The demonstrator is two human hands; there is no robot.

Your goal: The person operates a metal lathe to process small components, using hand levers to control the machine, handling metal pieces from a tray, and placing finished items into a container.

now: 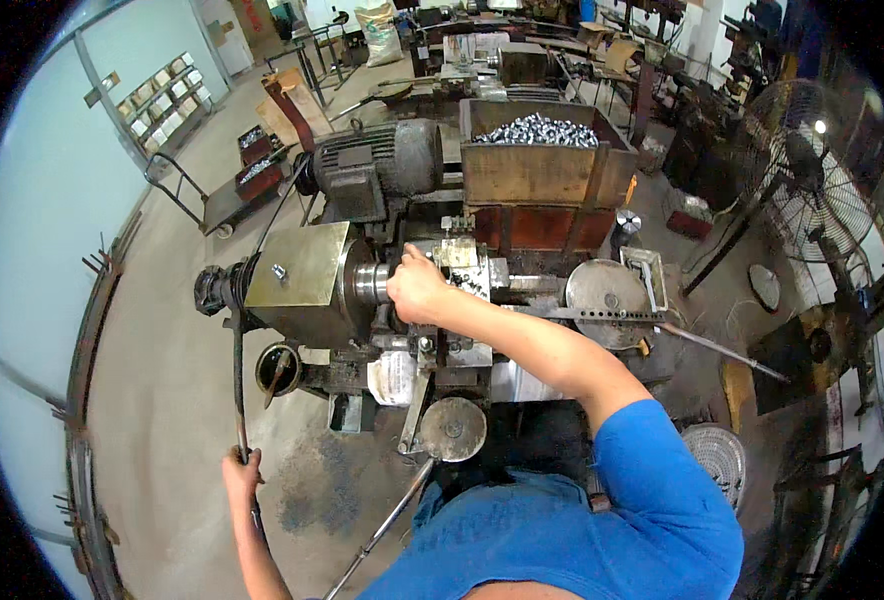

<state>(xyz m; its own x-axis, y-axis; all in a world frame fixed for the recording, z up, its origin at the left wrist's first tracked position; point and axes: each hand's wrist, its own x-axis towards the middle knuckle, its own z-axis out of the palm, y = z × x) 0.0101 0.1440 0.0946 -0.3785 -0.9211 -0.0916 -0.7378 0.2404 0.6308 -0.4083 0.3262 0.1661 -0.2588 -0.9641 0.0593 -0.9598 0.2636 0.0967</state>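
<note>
My left hand (241, 474) is wrapped round the lower end of a long dark lever (239, 380), which runs up to the left end of a lathe-like machine. My right hand (418, 287) is closed at the machine's shiny spindle nose (370, 284); whatever its fingers hold is hidden behind the hand. Just left of the spindle sits the headstock with a flat metal cover (297, 262), and a small bolt-like piece (279, 271) lies on top. Right of my hand is the tool slide (467, 265), with dark chips on it.
A wooden bin (537, 175) full of small shiny metal parts stands behind the machine, beside a large motor (377, 165). A round weight (452, 429) and a metal rod (382, 530) are near my body. A dark pot (280, 370) hangs at front left; a fan (807, 165) stands right.
</note>
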